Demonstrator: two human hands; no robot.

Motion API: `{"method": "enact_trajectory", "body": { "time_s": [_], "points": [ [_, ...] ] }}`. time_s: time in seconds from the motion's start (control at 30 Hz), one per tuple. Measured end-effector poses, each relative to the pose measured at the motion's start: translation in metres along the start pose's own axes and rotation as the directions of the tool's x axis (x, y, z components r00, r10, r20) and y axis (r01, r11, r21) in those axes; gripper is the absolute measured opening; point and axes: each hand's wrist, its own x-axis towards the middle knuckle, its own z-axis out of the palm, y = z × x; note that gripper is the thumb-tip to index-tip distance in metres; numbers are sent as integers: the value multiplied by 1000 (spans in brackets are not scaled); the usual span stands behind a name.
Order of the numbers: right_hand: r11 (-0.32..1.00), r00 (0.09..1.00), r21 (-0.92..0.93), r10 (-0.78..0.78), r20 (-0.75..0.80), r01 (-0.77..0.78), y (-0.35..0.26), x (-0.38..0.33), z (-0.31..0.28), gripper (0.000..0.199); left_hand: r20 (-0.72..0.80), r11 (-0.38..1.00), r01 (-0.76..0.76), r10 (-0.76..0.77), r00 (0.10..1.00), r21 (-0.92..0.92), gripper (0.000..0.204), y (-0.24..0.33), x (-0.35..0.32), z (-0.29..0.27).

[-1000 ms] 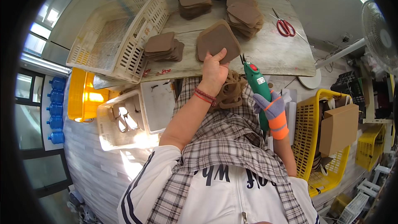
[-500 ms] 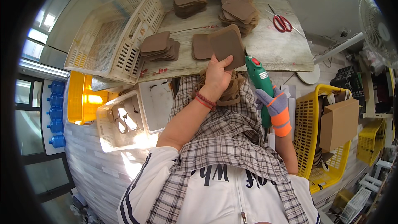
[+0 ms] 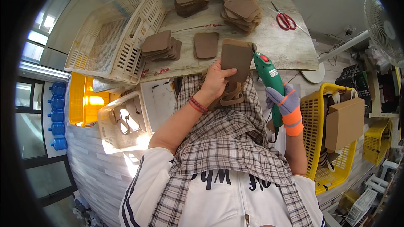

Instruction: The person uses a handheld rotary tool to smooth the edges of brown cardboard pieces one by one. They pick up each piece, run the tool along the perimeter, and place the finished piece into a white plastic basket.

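Note:
My bare left hand (image 3: pixel 215 80) pinches a brown rounded-corner fabric piece (image 3: pixel 235 61) between thumb and fingers, just off the table's near edge. In my gloved right hand (image 3: pixel 287 104) is a green electric cutter (image 3: pixel 267 72) with a red button. Its dark tip sits at the top right corner of the fabric piece, where a lighter margin runs along the top. Brown fabric strips (image 3: pixel 231 96) lie on my plaid apron, below the left hand. On the table, one small pile of brown pieces (image 3: pixel 206 45) is nearest, with a fanned stack (image 3: pixel 159 44) to its left.
Several taller brown stacks (image 3: pixel 241 10) stand at the back of the worn table (image 3: pixel 290 52). Red-handled scissors (image 3: pixel 286 22) lie at the far right. A white crate (image 3: pixel 126 44) stands at the table's left. A yellow basket (image 3: pixel 311 143) holds a cardboard box (image 3: pixel 345 124) at right.
The fabric piece has come down toward me and turned more upright. The cutter has shifted right, its tip going from the piece's right edge to its top right corner.

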Motion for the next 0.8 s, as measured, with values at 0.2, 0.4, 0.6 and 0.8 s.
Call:
{"method": "enact_trajectory", "body": {
  "time_s": [0.2, 0.4, 0.6, 0.8],
  "points": [
    [994, 995, -89, 70, 76, -63, -7, -16, -9, 39, 56, 919, 91, -122, 991, 383, 47, 45, -4, -22],
    [987, 987, -153, 61, 148, -38, -1, -20, -4, 45, 39, 797, 215, -286, 957, 564, 52, 61, -9, -34],
    [990, 986, -139, 29, 161, -6, 11, -12, 5, 47, 51, 756, 280, -381, 923, 592, 54, 60, -17, -33],
    [982, 983, -190, 46, 175, -12, 7, -7, 9, 48, 48, 712, 315, -439, 897, 628, 49, 73, -24, -27]
  ]
}}
